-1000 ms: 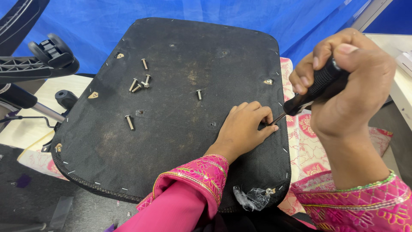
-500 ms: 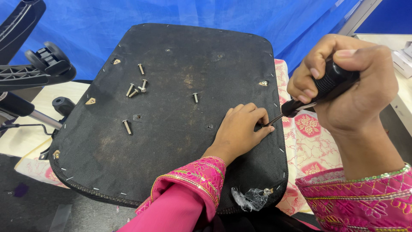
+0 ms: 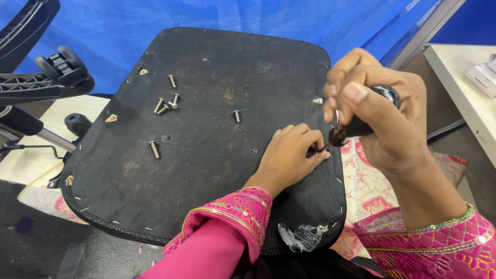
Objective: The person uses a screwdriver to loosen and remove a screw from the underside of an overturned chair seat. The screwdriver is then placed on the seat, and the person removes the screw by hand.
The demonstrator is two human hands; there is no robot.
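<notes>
Blue tarp, rough black seat underside

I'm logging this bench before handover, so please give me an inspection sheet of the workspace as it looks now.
Surface: black fabric-covered seat underside, staples along its rim, lying on a patterned cloth.
Job's things: black-handled screwdriver, tip at the seat's right edge; loose screws on the seat, with single ones lying apart.
Clutter: crumpled clear plastic at the near edge.
Hands: right hand grips the screwdriver handle; left hand rests on the seat, fingertips at the tip.
Cables: nothing seen.
Surroundings: blue sheet behind, black chair base with caster to the left, white table to the right.
</notes>
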